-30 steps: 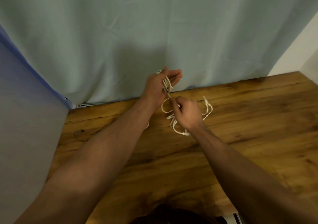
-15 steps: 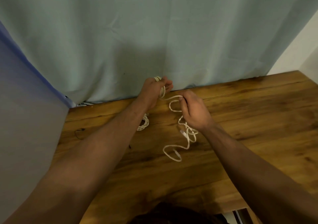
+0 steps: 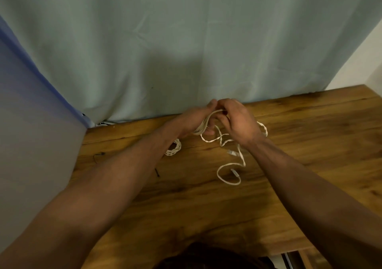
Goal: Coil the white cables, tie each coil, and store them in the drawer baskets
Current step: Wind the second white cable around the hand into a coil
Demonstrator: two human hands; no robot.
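- Two hands: left hand (image 3: 194, 117) and right hand (image 3: 239, 124) both curl fingers round thin white cable (image 3: 201, 127) above brown wooden tabletop (image 3: 186, 206).
- Just beyond fingers hangs pale green fabric curtain (image 3: 186, 41).

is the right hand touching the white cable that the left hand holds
Touching. In the head view the right hand pinches a strand of the white cable, right beside the left hand gripping its coiled loops.

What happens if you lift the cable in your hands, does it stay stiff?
Probably floppy: the cable lies in loose curls on the table and wraps round the left hand. Likely light, since it is thin. Its loose tail would probably dangle.
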